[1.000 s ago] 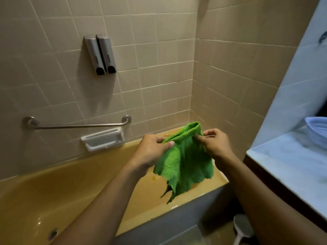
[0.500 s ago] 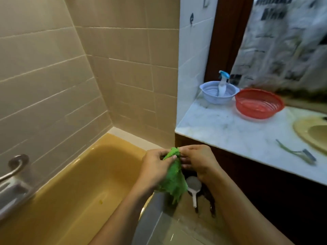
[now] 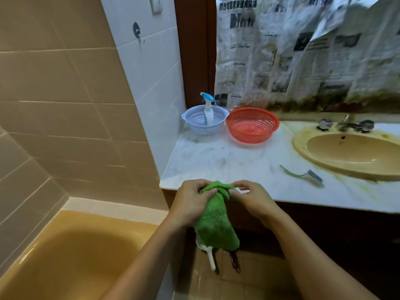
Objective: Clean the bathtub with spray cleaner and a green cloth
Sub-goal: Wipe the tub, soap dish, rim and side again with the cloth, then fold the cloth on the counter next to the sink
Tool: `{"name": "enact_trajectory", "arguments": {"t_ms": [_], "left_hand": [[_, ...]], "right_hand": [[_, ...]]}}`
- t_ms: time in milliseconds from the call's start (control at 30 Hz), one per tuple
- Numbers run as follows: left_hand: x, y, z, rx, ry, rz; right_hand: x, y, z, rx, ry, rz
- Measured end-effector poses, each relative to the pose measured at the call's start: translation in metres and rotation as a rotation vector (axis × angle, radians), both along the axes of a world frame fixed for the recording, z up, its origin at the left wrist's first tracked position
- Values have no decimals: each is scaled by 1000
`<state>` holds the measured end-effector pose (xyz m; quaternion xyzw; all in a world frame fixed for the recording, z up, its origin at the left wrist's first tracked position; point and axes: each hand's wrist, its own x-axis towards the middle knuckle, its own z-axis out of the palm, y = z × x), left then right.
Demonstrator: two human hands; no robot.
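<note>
A green cloth [image 3: 216, 221] hangs bunched between my two hands in front of the counter's near edge. My left hand [image 3: 190, 202] grips its top left part, and my right hand [image 3: 251, 197] pinches its top right corner. The white spray bottle [image 3: 208, 109] with a blue trigger stands in a pale blue basket [image 3: 194, 124] at the counter's back left, well beyond both hands. The yellow bathtub [image 3: 71, 256] lies at lower left, to the left of my left forearm.
A red basket [image 3: 252, 126] sits beside the blue one on the marble counter [image 3: 216, 161]. A yellow sink [image 3: 350, 156] with taps is at right, a green-handled razor [image 3: 303, 175] before it. Newspaper covers the wall behind. Brush handles stand on the floor under the cloth.
My view has swung right from the tub and its wall to the counter. The cloth, spread out between my hands a second ago, is now gathered into a narrow bundle.
</note>
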<state>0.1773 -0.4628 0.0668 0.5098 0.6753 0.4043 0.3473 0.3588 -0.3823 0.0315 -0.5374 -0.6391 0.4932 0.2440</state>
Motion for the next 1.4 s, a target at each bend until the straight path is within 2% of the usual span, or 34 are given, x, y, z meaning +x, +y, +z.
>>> {"name": "enact_trajectory", "arguments": {"t_ms": [133,300,467,567,700,833,933,1033,1100,1267,1400], "left_hand": [[-10,48,8,-31,89,-108],[-37,99,11,-45,338,-172],[-63,138,14,-55,363,-105],[-72,163,12,-10,373,-18],[-81,189,11,31,296,27],[-93,213,5,36,210,25],[-105,230,5,85,176,82],[-125,242,6,118,174,124],[-139,249,6,122,127,151],[-155,264,17,208,48,245],[-165,278,28,256,-27,279]], "right_hand": [[12,53,3,-43,64,13],[19,118,19,69,36,-21],[11,167,21,98,23,-28],[-5,191,24,106,-1,-103],[-25,217,26,153,-49,-245],[-51,233,16,-18,67,-387],[-68,243,7,-198,252,-418],[-83,249,9,-294,415,-348],[-91,253,9,-254,414,-292],[-99,264,6,-14,268,-191],[-92,260,17,184,46,149]]}}
